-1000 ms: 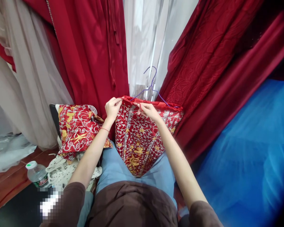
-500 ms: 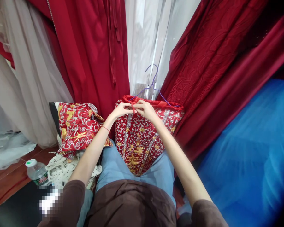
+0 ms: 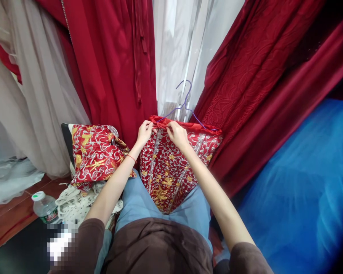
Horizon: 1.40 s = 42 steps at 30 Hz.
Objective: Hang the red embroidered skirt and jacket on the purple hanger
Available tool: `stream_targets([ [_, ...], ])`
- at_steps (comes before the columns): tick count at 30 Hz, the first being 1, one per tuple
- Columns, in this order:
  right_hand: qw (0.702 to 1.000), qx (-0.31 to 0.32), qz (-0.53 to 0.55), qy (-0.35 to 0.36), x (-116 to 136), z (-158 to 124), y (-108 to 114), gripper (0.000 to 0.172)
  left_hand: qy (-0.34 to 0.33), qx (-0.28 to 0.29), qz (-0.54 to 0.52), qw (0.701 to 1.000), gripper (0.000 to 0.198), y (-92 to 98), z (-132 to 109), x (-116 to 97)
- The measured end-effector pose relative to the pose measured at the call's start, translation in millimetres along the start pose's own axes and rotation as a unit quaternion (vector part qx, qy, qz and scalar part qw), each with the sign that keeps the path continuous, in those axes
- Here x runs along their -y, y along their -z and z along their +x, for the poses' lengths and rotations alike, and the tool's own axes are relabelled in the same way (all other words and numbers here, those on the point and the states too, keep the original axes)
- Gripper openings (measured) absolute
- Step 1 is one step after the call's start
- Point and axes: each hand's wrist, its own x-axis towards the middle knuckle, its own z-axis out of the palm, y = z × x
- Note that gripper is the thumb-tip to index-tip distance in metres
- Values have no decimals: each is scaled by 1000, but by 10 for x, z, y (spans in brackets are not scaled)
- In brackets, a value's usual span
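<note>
A red garment with gold and silver embroidery [image 3: 171, 171] hangs over my lap from a thin purple wire hanger [image 3: 185, 104]. My left hand [image 3: 144, 132] pinches the garment's red top edge at its left end, fingers closed on the cloth. Close beside it, my right hand [image 3: 177, 133] pinches the same top edge near the middle, below the hanger's hook. The two hands are a short way apart.
A second embroidered red garment [image 3: 95, 154] lies on a chair to the left, over white lace cloth [image 3: 74, 205]. A water bottle [image 3: 44, 208] stands lower left. Red and pale curtains [image 3: 114, 57] hang behind; blue tulle [image 3: 303, 182] fills the right.
My left hand went from the garment's left corner to meet my right hand at the middle, then drew back a little to the left. The garment and hanger barely shifted.
</note>
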Motion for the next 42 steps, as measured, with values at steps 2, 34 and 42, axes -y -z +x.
stream_targets([
  [2, 1000, 1, -2, -10, -41, -10, 21, 18, -47, -19, 62, 997, 14, 39, 2, 29],
  [34, 990, 21, -130, -58, -365, -67, 204, 25, -258, 107, 577, 768, 33, 580, 49, 85],
  [42, 991, 43, -124, 35, -378, -114, 228, 29, -267, 80, 478, 833, 33, 559, 110, -153],
])
